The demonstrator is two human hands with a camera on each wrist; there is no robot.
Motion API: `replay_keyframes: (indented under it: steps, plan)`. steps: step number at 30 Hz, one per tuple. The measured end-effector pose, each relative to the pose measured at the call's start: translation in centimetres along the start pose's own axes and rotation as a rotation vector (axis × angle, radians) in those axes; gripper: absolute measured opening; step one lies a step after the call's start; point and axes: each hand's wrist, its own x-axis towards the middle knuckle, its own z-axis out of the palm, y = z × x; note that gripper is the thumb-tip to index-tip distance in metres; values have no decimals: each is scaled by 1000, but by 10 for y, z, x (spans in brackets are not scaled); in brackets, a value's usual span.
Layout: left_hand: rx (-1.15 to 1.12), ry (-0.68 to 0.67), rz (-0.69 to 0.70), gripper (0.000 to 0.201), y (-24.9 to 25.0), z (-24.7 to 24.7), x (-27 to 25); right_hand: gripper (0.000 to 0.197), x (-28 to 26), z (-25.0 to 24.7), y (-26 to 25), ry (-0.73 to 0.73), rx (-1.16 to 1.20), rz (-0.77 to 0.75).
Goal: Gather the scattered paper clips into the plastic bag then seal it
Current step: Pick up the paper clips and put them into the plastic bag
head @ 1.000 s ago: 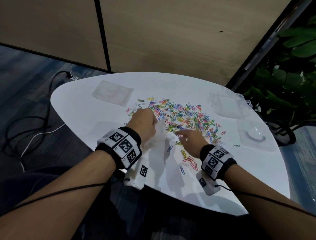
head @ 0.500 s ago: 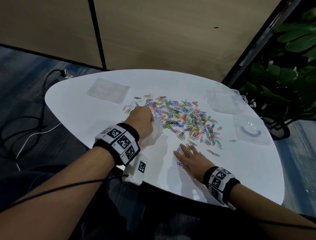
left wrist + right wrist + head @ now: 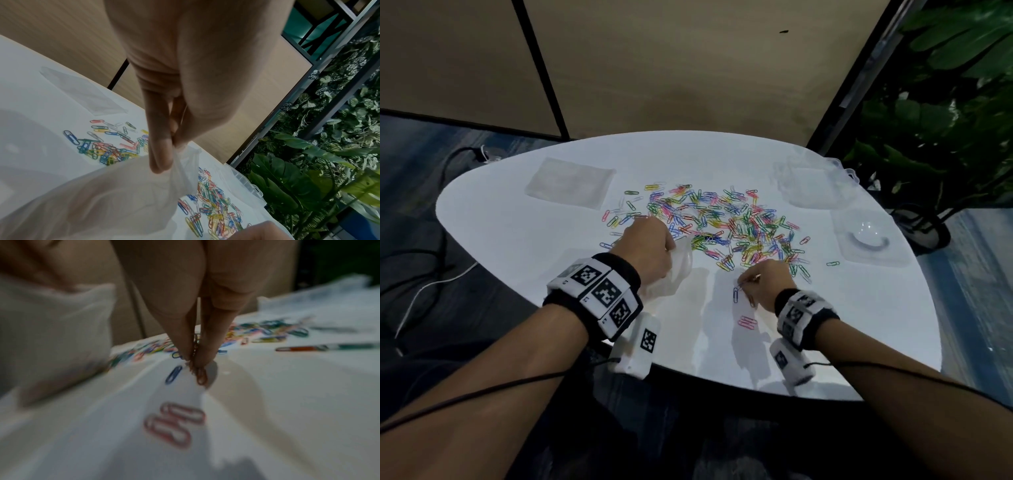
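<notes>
Many coloured paper clips (image 3: 726, 226) lie scattered across the middle of the white table (image 3: 517, 233). My left hand (image 3: 650, 253) pinches the rim of a clear plastic bag (image 3: 678, 270), which hangs limp to the table; in the left wrist view the bag (image 3: 115, 194) fills the lower half under my left hand (image 3: 170, 146). My right hand (image 3: 760, 284) pinches a few paper clips at the table's near side; the right wrist view shows a clip (image 3: 200, 376) between my right hand's (image 3: 195, 356) fingertips. A blue clip (image 3: 736, 294) and pink clips (image 3: 747, 322) lie beside it.
A flat spare plastic bag (image 3: 570, 186) lies at the back left. Clear plastic containers (image 3: 815, 185) and a clear lid (image 3: 869, 240) sit at the right. Green plants (image 3: 945, 120) stand beyond the right edge. Cables (image 3: 421, 274) trail on the floor left.
My right hand went from lying flat on clips near the front edge to pinching a few clips with curled fingers. The left hand kept holding the bag.
</notes>
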Motion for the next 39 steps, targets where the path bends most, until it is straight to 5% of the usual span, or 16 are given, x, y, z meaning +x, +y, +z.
replay_keyframes:
  steps: [4, 7, 11, 20, 24, 27, 30, 32, 36, 39]
  plan:
    - [-10, -4, 12, 22, 4, 0, -1, 6, 13, -24, 1, -49, 722, 314]
    - [-62, -15, 15, 28, 7, 1, 0, 16, 9, -40, -26, -126, 1189, 293]
    - [-79, -11, 43, 25, 11, 4, -2, 14, -10, -42, -69, -311, 1350, 247]
    - [-168, 8, 104, 21, 17, 13, -9, 12, -22, -8, -102, -216, 935, 163]
    - [-157, 26, 114, 21, 15, 12, -11, 21, -29, -14, -105, -151, 214, -157]
    - [-151, 41, 127, 24, 14, 6, -11, 30, -31, -20, -110, -206, 190, -258]
    - [-131, 63, 115, 24, 13, -3, -12, 25, -30, -29, -101, -132, 560, -165]
    - [-105, 62, 95, 34, 12, -8, -14, 21, -30, -36, -82, -54, 497, -107]
    - [-85, 38, 59, 36, 9, -15, -14, 93, -41, -31, -31, -283, 46, 214]
    - [-91, 47, 66, 17, 9, -17, -14, 108, -51, -2, -9, -347, 0, 312]
